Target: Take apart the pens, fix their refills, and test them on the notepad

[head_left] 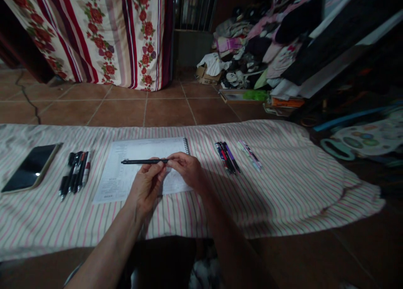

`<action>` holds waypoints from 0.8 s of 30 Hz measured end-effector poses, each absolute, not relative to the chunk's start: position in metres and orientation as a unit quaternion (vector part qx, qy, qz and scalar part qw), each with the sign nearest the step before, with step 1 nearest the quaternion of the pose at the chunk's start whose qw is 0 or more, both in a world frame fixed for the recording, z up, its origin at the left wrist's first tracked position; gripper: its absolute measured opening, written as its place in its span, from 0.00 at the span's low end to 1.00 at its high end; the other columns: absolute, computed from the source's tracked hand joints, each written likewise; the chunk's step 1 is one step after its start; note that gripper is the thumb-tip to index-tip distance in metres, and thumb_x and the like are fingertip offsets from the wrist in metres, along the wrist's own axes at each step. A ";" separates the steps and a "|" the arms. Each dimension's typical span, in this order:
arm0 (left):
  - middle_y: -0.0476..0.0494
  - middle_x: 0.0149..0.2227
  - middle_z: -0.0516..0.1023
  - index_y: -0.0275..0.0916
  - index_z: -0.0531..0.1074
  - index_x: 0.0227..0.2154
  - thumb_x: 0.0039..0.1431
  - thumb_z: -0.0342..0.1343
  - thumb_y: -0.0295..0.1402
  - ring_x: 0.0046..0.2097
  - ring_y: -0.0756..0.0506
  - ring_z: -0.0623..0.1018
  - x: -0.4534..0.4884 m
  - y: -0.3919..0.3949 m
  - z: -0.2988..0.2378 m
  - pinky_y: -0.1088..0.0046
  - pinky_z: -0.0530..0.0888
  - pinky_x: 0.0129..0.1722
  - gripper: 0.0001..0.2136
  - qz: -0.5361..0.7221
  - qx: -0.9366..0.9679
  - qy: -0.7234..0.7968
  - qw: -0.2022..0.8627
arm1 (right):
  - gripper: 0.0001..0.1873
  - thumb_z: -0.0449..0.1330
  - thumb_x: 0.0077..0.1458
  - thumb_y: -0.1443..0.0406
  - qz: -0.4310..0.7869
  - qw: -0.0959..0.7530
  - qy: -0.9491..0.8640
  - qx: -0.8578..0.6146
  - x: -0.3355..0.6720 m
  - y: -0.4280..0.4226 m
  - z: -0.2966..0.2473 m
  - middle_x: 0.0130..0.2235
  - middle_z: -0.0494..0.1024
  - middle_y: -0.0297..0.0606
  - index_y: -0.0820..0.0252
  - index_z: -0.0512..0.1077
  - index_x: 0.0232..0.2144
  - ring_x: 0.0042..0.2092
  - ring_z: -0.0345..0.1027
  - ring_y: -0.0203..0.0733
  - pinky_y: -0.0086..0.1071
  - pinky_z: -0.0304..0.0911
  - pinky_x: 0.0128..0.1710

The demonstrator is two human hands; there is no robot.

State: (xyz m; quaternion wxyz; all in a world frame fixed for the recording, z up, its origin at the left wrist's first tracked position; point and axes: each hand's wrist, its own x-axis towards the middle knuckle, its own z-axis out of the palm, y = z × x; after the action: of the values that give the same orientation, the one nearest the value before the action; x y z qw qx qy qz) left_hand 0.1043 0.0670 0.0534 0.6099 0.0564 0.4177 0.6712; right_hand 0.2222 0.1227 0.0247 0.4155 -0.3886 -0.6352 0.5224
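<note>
A black pen (138,161) lies level between my hands, over a spiral-bound notepad (126,177) with printed pages. My left hand (149,179) pinches the pen near its middle. At the pen's right end, the fingers of my right hand (185,167) are closed on it, hiding that end. To the left of the notepad, several pens and markers (75,173) lie side by side. On the right is a bunch of dark, red and purple pens (227,156), and beside it are light-coloured pens (250,156).
A smartphone (30,167) lies at the left on the striped cloth (283,188) that covers the low table. Beyond it are a tiled floor (163,110), a floral curtain (126,37) and a heap of clothes (252,45). A pale plastic item (368,137) stands at the right.
</note>
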 end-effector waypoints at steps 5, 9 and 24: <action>0.52 0.27 0.76 0.34 0.72 0.27 0.43 0.63 0.21 0.32 0.53 0.76 0.110 0.053 0.056 0.81 0.73 0.35 0.08 0.683 0.135 0.415 0.586 | 0.08 0.60 0.47 0.62 0.570 0.433 -0.606 -0.348 0.229 0.115 0.032 0.31 0.78 0.35 0.59 0.73 0.31 0.36 0.73 0.37 0.31 0.66 0.39; 0.46 0.33 0.78 0.36 0.72 0.31 0.44 0.65 0.29 0.38 0.50 0.77 0.118 0.023 0.068 0.78 0.73 0.39 0.11 0.652 0.214 0.437 0.581 | 0.08 0.61 0.46 0.62 0.592 0.427 -0.594 -0.339 0.245 0.097 0.050 0.28 0.77 0.33 0.60 0.73 0.30 0.33 0.72 0.36 0.31 0.65 0.38; 0.49 0.24 0.77 0.35 0.74 0.28 0.38 0.68 0.29 0.26 0.53 0.76 0.117 -0.135 0.147 0.82 0.75 0.27 0.11 0.678 0.129 0.381 0.615 | 0.06 0.60 0.48 0.65 0.442 0.479 -0.669 -0.358 0.254 -0.081 0.151 0.32 0.76 0.34 0.58 0.75 0.32 0.35 0.68 0.35 0.30 0.62 0.38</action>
State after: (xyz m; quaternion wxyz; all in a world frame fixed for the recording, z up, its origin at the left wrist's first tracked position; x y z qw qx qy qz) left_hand 0.1170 -0.1346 0.1474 0.6152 0.1294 0.3810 0.6780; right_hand 0.2536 -0.0806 0.1513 0.4793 -0.3578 -0.6686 0.4418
